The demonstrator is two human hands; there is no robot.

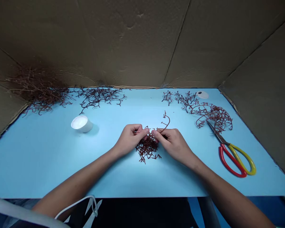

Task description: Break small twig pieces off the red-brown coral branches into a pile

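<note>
Branching red sprigs [147, 148] are lying heaped on the blue desk [104, 180], and I'm pinching their upper edge between my left grip [130, 139] and right grip [173, 144], fingers curling closed.

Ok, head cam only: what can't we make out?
Head view:
- Whatever the left hand and right hand pinch: their fingers hide it against the dark red branching sprig pile.
- Round white disc at the far edge: its dark mark is too small to read.
- Dark brown twig heap: strands too small to separate.
</note>
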